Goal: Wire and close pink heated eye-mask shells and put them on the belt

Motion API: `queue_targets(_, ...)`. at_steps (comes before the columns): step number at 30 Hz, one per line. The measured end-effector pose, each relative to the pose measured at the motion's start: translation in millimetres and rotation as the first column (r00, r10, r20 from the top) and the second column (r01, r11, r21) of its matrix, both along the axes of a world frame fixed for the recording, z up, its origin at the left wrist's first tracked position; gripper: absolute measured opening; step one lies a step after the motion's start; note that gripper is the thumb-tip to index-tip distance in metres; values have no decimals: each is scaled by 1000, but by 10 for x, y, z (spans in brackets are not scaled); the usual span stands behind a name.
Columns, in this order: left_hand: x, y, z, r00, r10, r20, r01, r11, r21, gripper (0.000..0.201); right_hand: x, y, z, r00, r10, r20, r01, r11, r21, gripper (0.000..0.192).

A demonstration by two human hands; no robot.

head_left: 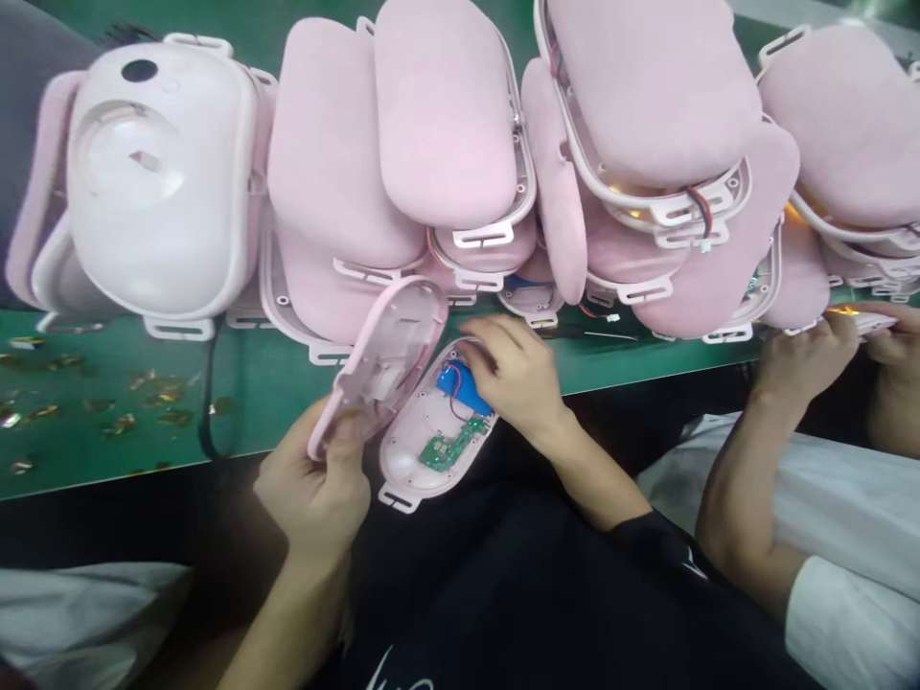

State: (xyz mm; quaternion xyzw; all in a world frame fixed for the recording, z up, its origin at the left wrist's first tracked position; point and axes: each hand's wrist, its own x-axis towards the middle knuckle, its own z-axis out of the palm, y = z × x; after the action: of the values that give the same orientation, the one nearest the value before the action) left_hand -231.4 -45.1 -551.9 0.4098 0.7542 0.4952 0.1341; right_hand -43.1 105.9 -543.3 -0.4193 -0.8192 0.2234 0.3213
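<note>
Over green belt (107,431), left hand (316,484) holding unlabelled pink shell (384,355), right hand (517,374) on blue battery (464,383)

pink padded units: about 9 (446,105) | open shells: 2 (438,436) | circuit boards: 1 (451,447) | blue batteries: 1 (464,385)

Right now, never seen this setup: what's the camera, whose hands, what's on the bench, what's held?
There is one view, from a camera worn on a person's head, looking down at their bare hands. The left hand holds a pink shell cover tilted up. The right hand rests fingers on a blue battery inside an open base shell, beside a green circuit board. Stacked pink padded units lie on the green bench. The arms at right belong to a co-worker.
</note>
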Motion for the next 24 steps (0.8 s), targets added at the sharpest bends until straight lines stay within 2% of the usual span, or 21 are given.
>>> queue_targets(3, 10, 5, -76, 998, 36, -49, -33, 998, 55, 24, -64, -28, 53, 999, 22, -45, -14, 986, 165, 20)
queue_targets(7, 87, 60, -143, 999, -2, -51, 12, 979, 201, 26, -97, -196, 180, 999, 13, 48, -19, 991, 135, 29)
queue_targets(9, 117, 77, -162, 999, -7, -42, 17, 974, 225, 26, -121, -265, 230, 997, -21, 79, 6, 982, 191, 25)
queue_targets(12, 120, 80, -180, 998, -35, -45, 45, 970, 237, 29, -171, -337, 261, 995, 103, 3, -99, 945, 311, 16)
queue_targets(14, 104, 85, -184, 996, -69, -59, 82, 962, 260, 29, -211, -394, 254, 983, 180, 19, -177, 934, 310, 16)
queue_targets(17, 86, 118, -167, 990, -114, -85, 134, 947, 291, 30, -289, -495, 231, 979, 171, 115, -192, 958, 211, 30)
queue_targets(20, 87, 155, -129, 981, -148, -122, 180, 930, 319, 35, -385, -554, 247, 959, 199, 201, -203, 979, 1, 38)
queue_targets(24, 84, 159, -108, 976, -156, -152, 199, 923, 329, 40, -477, -523, 348, 949, 243, 202, -172, 934, -312, 29)
